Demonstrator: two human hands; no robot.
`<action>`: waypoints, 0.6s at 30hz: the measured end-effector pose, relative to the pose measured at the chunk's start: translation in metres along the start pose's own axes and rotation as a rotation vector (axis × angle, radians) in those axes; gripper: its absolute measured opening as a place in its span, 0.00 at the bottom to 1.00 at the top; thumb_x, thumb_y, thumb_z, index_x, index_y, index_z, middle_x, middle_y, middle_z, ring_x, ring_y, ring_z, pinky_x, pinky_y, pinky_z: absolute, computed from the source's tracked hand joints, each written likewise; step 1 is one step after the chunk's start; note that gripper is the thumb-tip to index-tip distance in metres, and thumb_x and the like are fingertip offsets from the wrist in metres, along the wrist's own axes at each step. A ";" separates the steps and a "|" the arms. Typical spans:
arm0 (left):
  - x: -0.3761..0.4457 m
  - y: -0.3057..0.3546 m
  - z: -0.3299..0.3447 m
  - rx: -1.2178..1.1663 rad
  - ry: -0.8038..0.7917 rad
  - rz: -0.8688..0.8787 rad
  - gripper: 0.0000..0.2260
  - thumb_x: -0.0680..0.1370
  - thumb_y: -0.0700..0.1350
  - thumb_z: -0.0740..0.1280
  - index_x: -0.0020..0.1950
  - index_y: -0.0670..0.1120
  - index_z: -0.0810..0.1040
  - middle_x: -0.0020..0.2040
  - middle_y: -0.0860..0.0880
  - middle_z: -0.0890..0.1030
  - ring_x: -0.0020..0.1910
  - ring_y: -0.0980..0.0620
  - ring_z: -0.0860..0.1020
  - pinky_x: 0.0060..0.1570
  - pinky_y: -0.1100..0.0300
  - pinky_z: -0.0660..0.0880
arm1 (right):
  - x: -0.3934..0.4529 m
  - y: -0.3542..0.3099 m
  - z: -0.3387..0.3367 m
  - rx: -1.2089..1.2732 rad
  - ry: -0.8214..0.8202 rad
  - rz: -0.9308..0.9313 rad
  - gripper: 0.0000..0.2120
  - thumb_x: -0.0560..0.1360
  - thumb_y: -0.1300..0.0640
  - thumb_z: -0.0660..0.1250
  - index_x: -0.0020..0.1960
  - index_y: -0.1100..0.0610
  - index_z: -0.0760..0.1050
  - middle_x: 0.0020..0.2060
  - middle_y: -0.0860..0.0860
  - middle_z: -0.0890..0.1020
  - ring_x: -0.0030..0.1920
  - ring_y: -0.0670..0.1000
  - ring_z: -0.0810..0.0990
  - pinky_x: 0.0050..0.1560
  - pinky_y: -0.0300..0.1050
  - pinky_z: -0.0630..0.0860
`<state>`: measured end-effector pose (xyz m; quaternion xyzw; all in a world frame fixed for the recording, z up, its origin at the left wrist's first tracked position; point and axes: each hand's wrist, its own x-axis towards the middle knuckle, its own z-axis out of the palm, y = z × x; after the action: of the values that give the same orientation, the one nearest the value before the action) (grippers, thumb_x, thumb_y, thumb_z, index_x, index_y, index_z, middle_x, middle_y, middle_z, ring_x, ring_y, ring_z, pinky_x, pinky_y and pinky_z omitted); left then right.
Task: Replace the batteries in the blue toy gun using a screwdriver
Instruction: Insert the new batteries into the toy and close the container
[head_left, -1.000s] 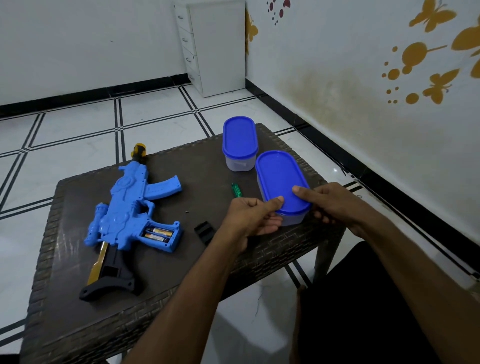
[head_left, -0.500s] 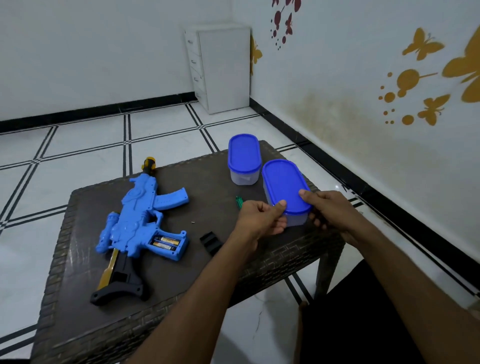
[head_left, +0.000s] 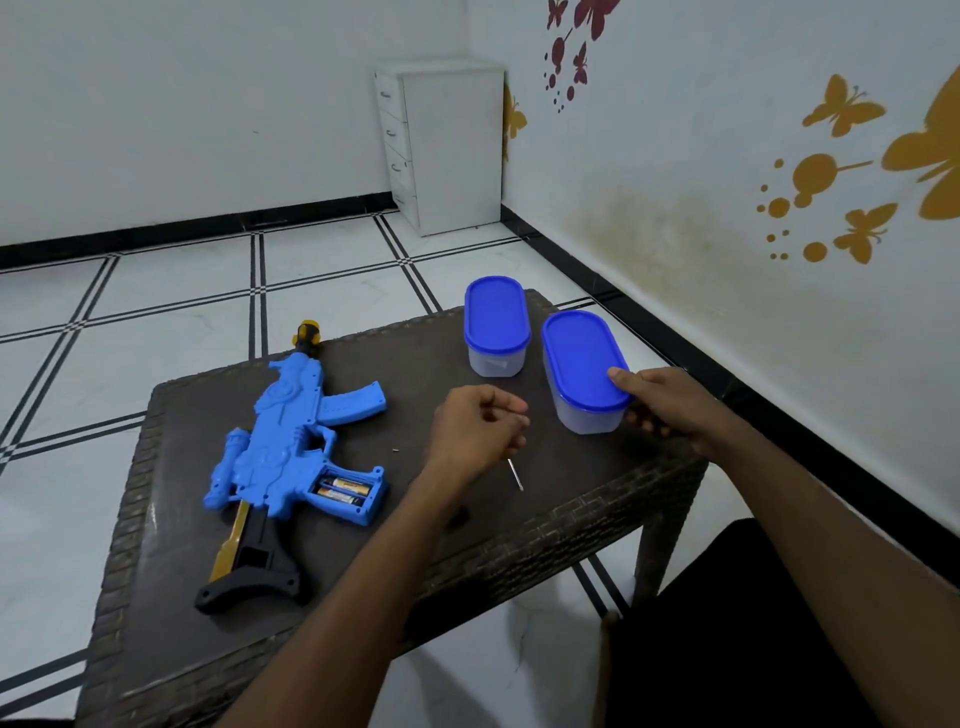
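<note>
Gun (head_left: 291, 447) lies flat on the surface (head_left: 571, 499), batteries (head_left: 343, 491) showing, well left of both hands. Left hand (head_left: 478, 431) clenches the screwdriver (head_left: 515, 474); right hand (head_left: 670, 402) grips the nearer tub (head_left: 584, 371).

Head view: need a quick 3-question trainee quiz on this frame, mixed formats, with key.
1. True or false: the battery compartment of the blue toy gun is open, with batteries inside.
2. What does the right hand grip? A) the far container B) the near blue-lidded container C) the gun
3. Fill in: the metal shaft of the ____ sticks out below the left hand.

Key
1. True; two batteries show.
2. B; thumb on the lid, fingers at the side wall.
3. Screwdriver; its handle is hidden in the curled left hand.
</note>
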<state>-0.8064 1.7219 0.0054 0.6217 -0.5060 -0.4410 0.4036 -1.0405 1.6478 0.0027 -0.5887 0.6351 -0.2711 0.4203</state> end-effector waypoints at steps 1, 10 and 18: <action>-0.001 -0.002 -0.004 0.011 0.008 0.005 0.04 0.77 0.36 0.68 0.47 0.44 0.81 0.41 0.46 0.85 0.39 0.51 0.83 0.44 0.54 0.83 | -0.001 -0.001 0.000 0.000 -0.003 0.008 0.24 0.77 0.40 0.64 0.42 0.62 0.77 0.30 0.54 0.80 0.27 0.49 0.73 0.28 0.40 0.68; -0.015 -0.014 -0.026 0.102 0.055 0.058 0.08 0.77 0.35 0.66 0.47 0.47 0.82 0.43 0.49 0.85 0.40 0.53 0.83 0.41 0.60 0.80 | -0.023 -0.002 0.022 -0.343 0.463 -0.019 0.28 0.78 0.37 0.54 0.31 0.58 0.69 0.29 0.53 0.75 0.31 0.55 0.74 0.35 0.45 0.68; -0.037 -0.044 -0.066 0.152 0.206 0.144 0.06 0.74 0.41 0.69 0.43 0.53 0.82 0.40 0.54 0.85 0.40 0.55 0.83 0.47 0.49 0.82 | -0.067 -0.021 0.109 -0.377 0.224 -0.445 0.16 0.77 0.50 0.66 0.34 0.56 0.69 0.26 0.50 0.73 0.29 0.50 0.74 0.32 0.50 0.74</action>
<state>-0.7349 1.7687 -0.0120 0.6544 -0.5372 -0.3053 0.4359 -0.9393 1.7257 -0.0196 -0.7474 0.5720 -0.2970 0.1613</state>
